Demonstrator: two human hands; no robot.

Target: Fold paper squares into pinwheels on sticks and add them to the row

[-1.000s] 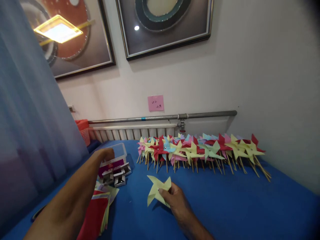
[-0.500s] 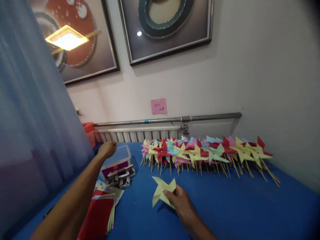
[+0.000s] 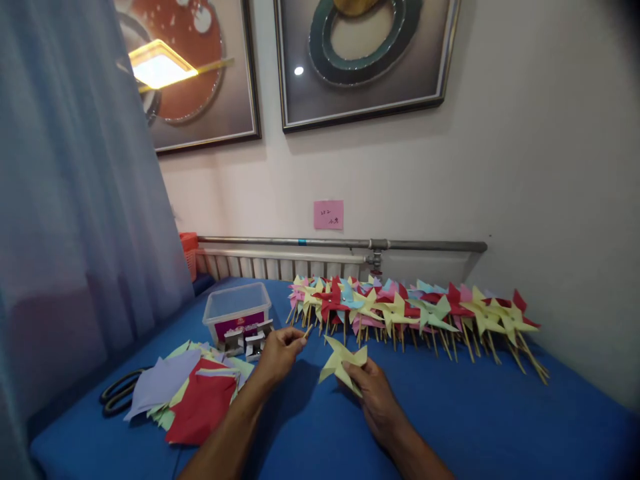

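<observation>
Yellow paper pinwheel (image 3: pixel 343 361) sits low over the worktop (image 3: pixel 475 413), pinched by right hand (image 3: pixel 373 390) w/ thumb & fingers closed on its lower blade. Looks light, floppy, crease-prone; best held near the hub. At 9 o'clock, left hand (image 3: pixel 280 350) pinches a thin wooden stick (image 3: pixel 307 331). Finished pinwheels (image 3: pixel 415 310) at 12–2.
</observation>
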